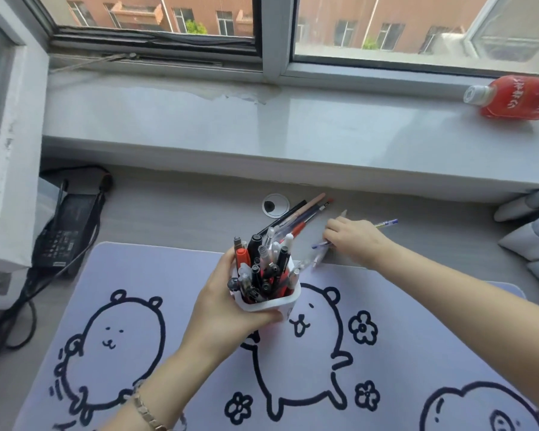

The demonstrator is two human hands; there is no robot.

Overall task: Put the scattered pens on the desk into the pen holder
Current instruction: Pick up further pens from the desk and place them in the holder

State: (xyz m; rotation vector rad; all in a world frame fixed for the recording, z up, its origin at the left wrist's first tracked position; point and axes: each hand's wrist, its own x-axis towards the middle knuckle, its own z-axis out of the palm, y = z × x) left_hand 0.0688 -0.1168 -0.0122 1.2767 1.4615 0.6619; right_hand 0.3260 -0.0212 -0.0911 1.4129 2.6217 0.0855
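Note:
My left hand (221, 309) grips a white pen holder (269, 304), lifted a little over the lilac desk mat and crammed with several black, red and clear pens. Behind the holder, a bundle of loose pens (302, 214) lies slanted on the grey desk. My right hand (353, 239) rests palm down on the desk to the right of the holder, fingers closed over a blue pen (386, 224) whose ends stick out on both sides. A clear pen (318, 259) lies just under that hand at the mat's edge.
The lilac mat (199, 384) with bear drawings covers the near desk. A cable grommet (274, 206) sits behind the pens. A black phone and cables (63, 234) lie at the left, a red bottle (517, 96) on the windowsill, grey cushions (532, 241) at the right.

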